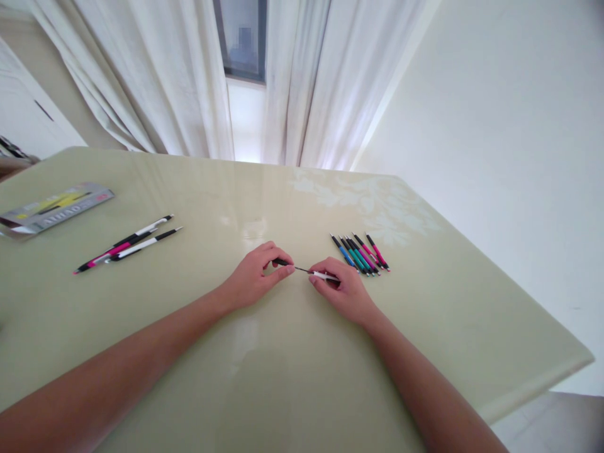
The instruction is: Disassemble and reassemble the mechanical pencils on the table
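Observation:
Between my hands is a ballpoint pen taken apart into two pieces, with a thin dark refill (302, 269) bridging the gap. My left hand (257, 274) pinches the black grip section (282, 262) between thumb and fingers. In my right hand (343, 286) is the white pen barrel (324, 275), which has a black end partly hidden by the fingers. Just beyond my right hand, several assembled pens (361, 255) in blue, green, purple and pink lie side by side, tips pointing away.
To the left lies a loose pile of pens (127, 244), white, black and pink. Behind it, an opened printed box (56, 207) rests near the left side of the glossy pale green table (198, 352). Curtains (179, 75) hang past the far edge, and a white wall (509, 126) stands at right.

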